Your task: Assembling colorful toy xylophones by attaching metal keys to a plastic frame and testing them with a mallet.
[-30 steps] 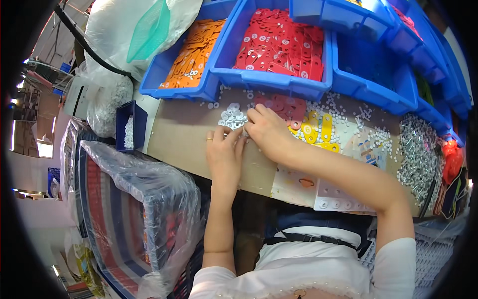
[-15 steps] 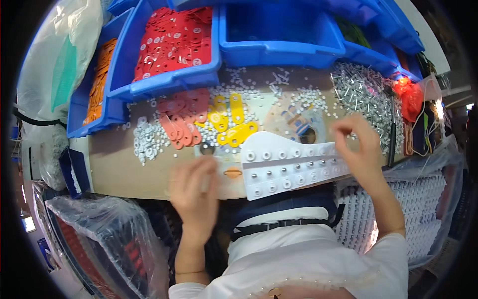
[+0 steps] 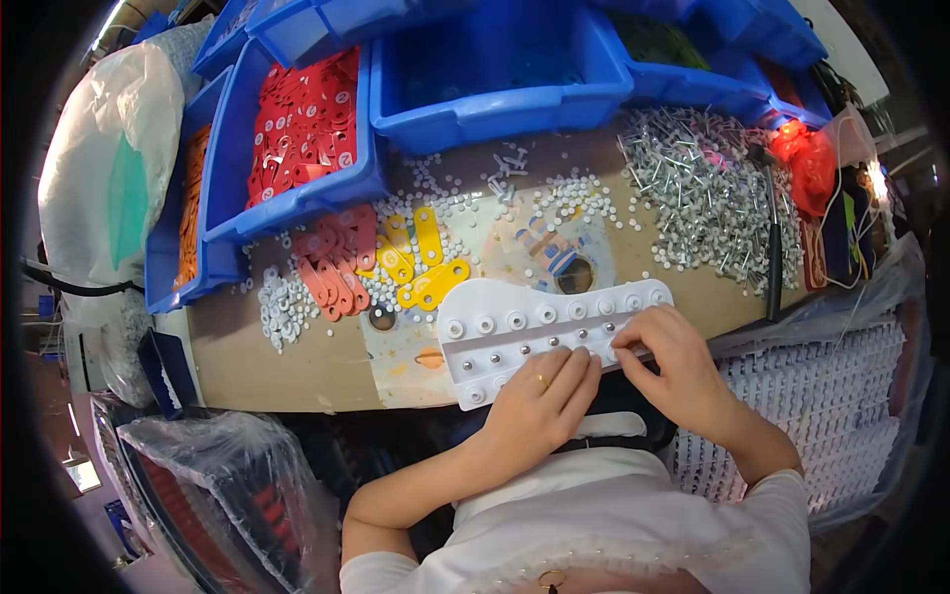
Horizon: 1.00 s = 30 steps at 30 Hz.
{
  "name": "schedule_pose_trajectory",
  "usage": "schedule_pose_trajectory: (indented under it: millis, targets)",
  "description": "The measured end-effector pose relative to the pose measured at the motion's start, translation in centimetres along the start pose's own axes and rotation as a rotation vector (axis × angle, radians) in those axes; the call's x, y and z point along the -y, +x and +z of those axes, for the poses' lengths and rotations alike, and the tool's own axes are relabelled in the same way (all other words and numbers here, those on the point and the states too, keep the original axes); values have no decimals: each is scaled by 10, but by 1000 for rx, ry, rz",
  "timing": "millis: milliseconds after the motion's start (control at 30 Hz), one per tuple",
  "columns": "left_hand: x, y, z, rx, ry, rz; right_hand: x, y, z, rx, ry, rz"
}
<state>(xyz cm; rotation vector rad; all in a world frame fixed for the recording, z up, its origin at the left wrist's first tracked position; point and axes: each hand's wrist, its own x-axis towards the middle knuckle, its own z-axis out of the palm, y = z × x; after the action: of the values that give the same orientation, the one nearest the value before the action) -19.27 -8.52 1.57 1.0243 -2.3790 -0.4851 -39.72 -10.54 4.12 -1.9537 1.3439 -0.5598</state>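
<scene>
A white plastic board (image 3: 495, 295) with a curved far edge lies at the near edge of the table. White ring-shaped pieces sit along its far and near rows, with round metal heads in a row between. My left hand (image 3: 547, 399), fingers bent and pressed together, rests over the board's near row; its fingertips touch there, and anything under them is hidden. Over the right end, my right hand (image 3: 678, 374) has thumb and forefinger drawn together at the near row. Whatever is between those fingers is too small to make out.
Loose metal pins (image 3: 693, 188) are heaped at the right beside a black-handled tool (image 3: 774, 243). Yellow strips (image 3: 435, 285), salmon strips (image 3: 336, 259) and small white pieces (image 3: 285, 305) lie left of the board. Blue bins (image 3: 495, 111) line the back, one holding red strips (image 3: 305, 129).
My left hand has moved right, from beside the board onto its near row. My right hand has come down to the board's right end. The view has shifted slightly.
</scene>
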Motion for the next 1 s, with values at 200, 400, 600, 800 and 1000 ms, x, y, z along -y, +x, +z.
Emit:
schedule_pose_trajectory:
  millis: [200,400,600,800,1000]
  targets:
    - [11,-14,15,-80,324,218,-7,-5,4,-85,-56,-96]
    - [14,-4,11,-129,37,94,-23,-8,11,-208,-228,-310]
    - [12,3,16,-139,-95,-41,-22,-11,18,-321,-416,-429]
    - [15,-3,16,-176,-54,63,-23,-19,22,-305,-182,-223]
    - [14,2,8,-149,-61,-22,-14,-5,18,-202,-180,-189]
